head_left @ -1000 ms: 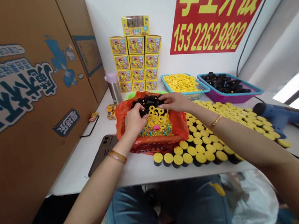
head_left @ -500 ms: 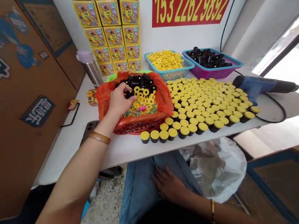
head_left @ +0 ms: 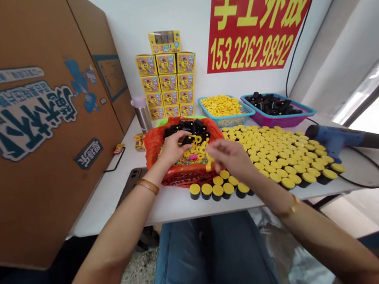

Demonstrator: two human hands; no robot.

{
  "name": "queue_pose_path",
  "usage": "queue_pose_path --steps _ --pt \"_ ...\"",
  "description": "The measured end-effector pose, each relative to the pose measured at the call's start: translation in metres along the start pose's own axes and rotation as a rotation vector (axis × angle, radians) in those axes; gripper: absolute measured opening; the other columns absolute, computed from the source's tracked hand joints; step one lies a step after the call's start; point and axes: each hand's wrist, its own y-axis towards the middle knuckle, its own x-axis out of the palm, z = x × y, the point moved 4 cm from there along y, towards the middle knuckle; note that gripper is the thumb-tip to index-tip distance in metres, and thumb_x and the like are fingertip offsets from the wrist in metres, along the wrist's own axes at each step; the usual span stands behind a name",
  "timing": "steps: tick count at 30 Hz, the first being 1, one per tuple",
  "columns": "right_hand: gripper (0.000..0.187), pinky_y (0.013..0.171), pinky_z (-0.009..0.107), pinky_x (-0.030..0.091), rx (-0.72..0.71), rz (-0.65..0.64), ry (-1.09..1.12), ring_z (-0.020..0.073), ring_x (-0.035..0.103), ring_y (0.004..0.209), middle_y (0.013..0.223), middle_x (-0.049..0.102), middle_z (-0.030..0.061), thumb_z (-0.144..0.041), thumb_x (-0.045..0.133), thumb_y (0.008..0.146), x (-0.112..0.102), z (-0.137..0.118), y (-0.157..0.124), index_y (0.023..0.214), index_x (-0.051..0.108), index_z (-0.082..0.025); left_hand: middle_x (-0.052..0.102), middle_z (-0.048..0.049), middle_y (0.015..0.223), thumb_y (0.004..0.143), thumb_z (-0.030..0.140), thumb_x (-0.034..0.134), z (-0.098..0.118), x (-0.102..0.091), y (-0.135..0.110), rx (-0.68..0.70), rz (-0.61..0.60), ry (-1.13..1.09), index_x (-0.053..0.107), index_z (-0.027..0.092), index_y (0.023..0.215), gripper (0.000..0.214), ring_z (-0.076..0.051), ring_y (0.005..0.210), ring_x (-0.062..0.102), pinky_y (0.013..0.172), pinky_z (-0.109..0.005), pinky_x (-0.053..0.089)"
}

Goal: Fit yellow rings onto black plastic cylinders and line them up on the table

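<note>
My left hand (head_left: 174, 147) reaches into a red basket (head_left: 184, 180) lined with an orange plastic bag (head_left: 151, 148), its fingers curled over a heap of black cylinders (head_left: 187, 130) and yellow rings (head_left: 199, 147). Coloured candy beads (head_left: 178, 163) lie beneath them. My right hand (head_left: 230, 155) hovers by the basket's front right corner, a small yellow piece (head_left: 209, 164) at its fingertips. Rows of black cylinders with yellow caps (head_left: 266, 153) cover the table in front of and beside the basket.
A blue hot-glue gun (head_left: 336, 138) with a black cord lies at the right. Behind stand a blue tray of yellow discs (head_left: 222, 107), a purple basket of black cylinders (head_left: 277, 105), stacked yellow boxes (head_left: 169, 85), a steel flask (head_left: 142, 116) and a phone (head_left: 132, 180).
My right hand has come up from my lap to the basket's front corner, now with a yellow piece. My left hand stays in the heap, and the view has tilted.
</note>
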Motion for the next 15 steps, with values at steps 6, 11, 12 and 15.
queue_pose_path --steps 6,11,12,15 --pt "0.013 0.040 0.019 0.041 0.300 0.086 0.306 0.0047 0.040 0.039 0.050 0.053 -0.0051 -0.019 0.074 0.070 0.012 0.024 0.123 0.081 0.070 -0.011 0.068 -0.0014 0.087 0.062 0.016 0.081 -0.005 -0.008 -0.002 -0.073 0.089 -0.147 0.054 0.021 0.114 0.060 -0.017 0.083 0.067 0.079 -0.032 0.053" --pt "0.014 0.036 0.019 0.034 0.345 0.007 0.273 0.0057 0.038 0.038 0.044 0.048 -0.0047 -0.023 0.075 0.071 0.033 0.045 0.127 0.073 0.068 -0.010 0.069 0.0007 0.080 0.065 0.018 0.080 -0.009 -0.014 -0.002 -0.115 0.126 -0.129 0.050 0.024 0.112 0.057 -0.017 0.073 0.068 0.072 -0.030 0.054" --pt "0.016 0.037 0.020 0.035 0.337 0.001 0.266 0.0060 0.038 0.037 0.042 0.047 -0.0050 -0.025 0.075 0.071 0.034 0.047 0.127 0.071 0.068 -0.011 0.068 0.0011 0.079 0.066 0.017 0.079 -0.008 -0.014 -0.002 -0.109 0.117 -0.109 0.051 0.024 0.111 0.053 -0.016 0.073 0.068 0.071 -0.029 0.053" --pt "0.020 0.039 0.021 0.039 0.290 -0.021 0.268 0.0071 0.042 0.038 0.043 0.050 -0.0048 -0.030 0.076 0.070 0.035 0.050 0.129 0.073 0.068 -0.012 0.067 0.0027 0.074 0.070 0.014 0.074 -0.004 -0.014 -0.002 -0.073 0.082 -0.027 0.057 0.024 0.106 0.041 -0.016 0.071 0.068 0.069 -0.027 0.052"
